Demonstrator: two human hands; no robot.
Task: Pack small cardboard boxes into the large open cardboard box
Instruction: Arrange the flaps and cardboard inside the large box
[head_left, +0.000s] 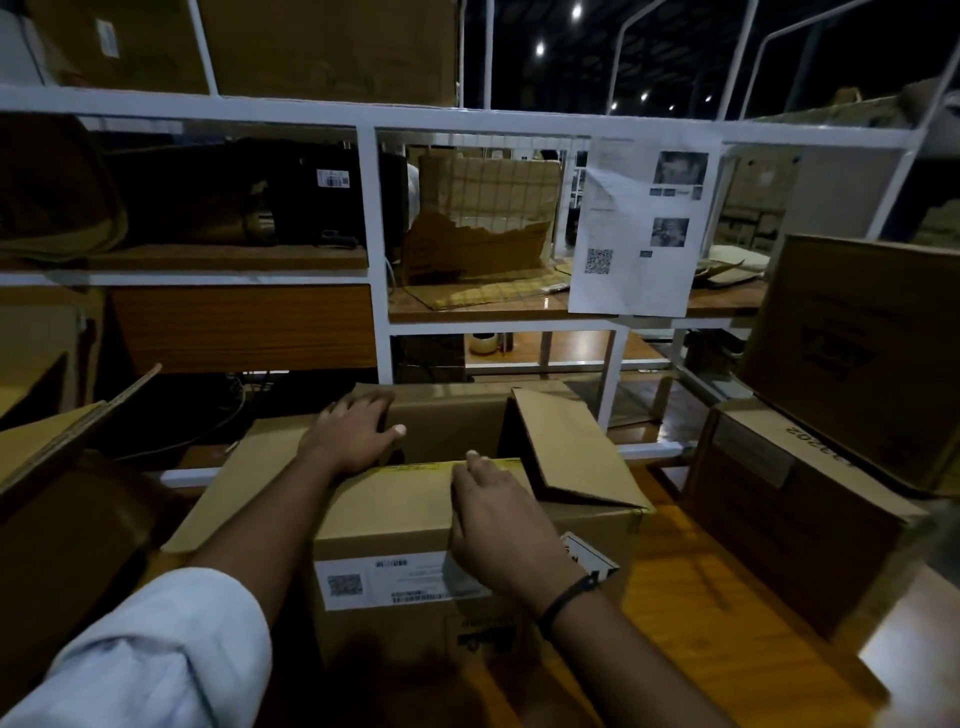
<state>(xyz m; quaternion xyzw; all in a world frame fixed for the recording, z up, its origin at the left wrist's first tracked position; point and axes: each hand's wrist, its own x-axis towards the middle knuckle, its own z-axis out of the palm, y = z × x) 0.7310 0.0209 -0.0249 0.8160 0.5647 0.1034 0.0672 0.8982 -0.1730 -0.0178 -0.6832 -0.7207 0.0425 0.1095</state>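
The large open brown cardboard box (395, 639) stands right in front of me on the orange-brown wooden table (675, 597), its white shipping label (384, 582) facing me. My hands are apart and neither grips anything. My left hand (353, 431) lies spread on the far left corner of the opening, thumb out over the dark inside. My right hand (498, 519) lies flat on the near brown panel with the yellow strip (389, 499), fingertips at its edge. I cannot tell whether that panel is the near flap folded in or the top of a box already sitting inside.

The wide left flap (234, 478) lies spread outward and the right flap (566, 447) stands half up, leaning over the opening. I judge the step is getting the mouth clear for loading. To do it well I should press the flaps fully outward so none springs back, and steady the box with one hand so it does not slide on the smooth table.

The closed brown cardboard box (779, 525) on my right looks like the nearest thing to pack, though it may be too big. I should lower each box flat into a corner, square to the walls.
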